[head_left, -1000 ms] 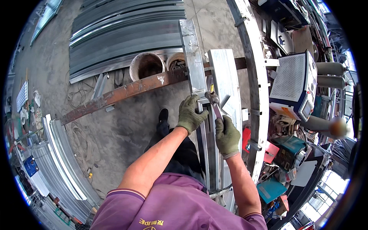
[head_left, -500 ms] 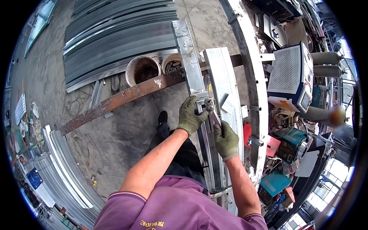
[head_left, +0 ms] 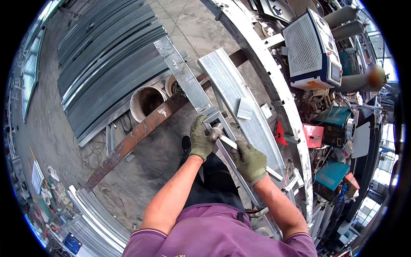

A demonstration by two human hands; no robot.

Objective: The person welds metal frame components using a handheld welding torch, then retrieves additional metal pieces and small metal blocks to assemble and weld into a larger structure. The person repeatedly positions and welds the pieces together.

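Note:
My right hand, in an olive-green work glove, is closed round the handle of a hammer. The hammer's head lies over the opening of a small square metal frame piece, close to my left glove. My left hand, gloved alike, is curled round the left side of that frame piece; its fingertips are partly hidden. Beyond the frame piece, a flat galvanized metal tube stretches away from me. To its right lies a wider galvanized beam with a small metal plate on top.
A rusty crossbar runs beneath the tubes. Behind it stand a white bucket and a smaller bucket. Stacked metal profiles cover the floor at far left. A long pale steel beam and a white machine are on the right.
The view has turned, so the tubes slant more to the left. The hammer handle has swung from steep to more sideways, its head nearer my left hand, which still grips the frame piece.

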